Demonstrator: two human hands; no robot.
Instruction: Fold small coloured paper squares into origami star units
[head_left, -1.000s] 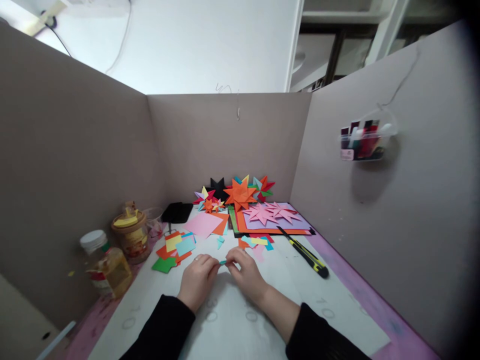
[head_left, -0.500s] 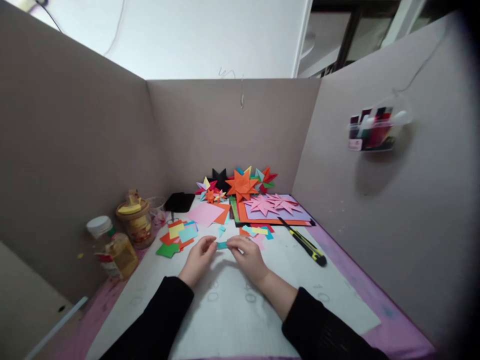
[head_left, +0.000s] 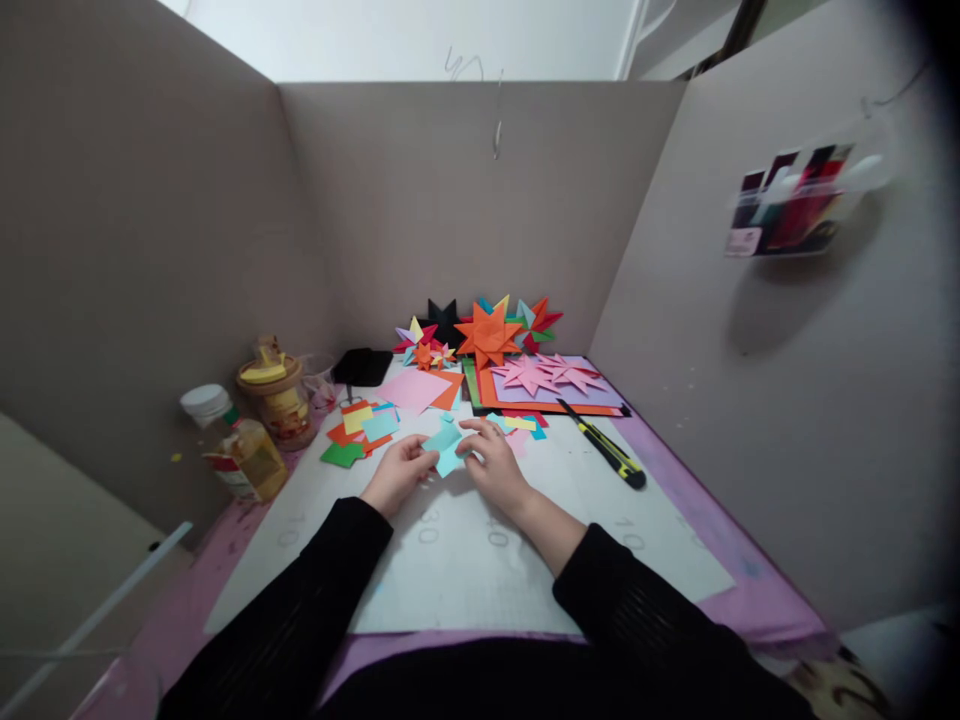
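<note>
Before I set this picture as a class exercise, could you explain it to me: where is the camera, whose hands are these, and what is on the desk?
The camera sits on a person's head, looking forward and down, so the two black-sleeved arms are the wearer's own. The left hand and right hand together pinch a small light-blue paper piece just above a white cutting mat marked with numbers. Behind lie loose coloured paper scraps, a pink paper sheet, folded paper stars and a yellow-and-black utility knife. At the left stand a white-capped bottle of yellow liquid and a jar. Grey cardboard walls enclose the desk.
</note>
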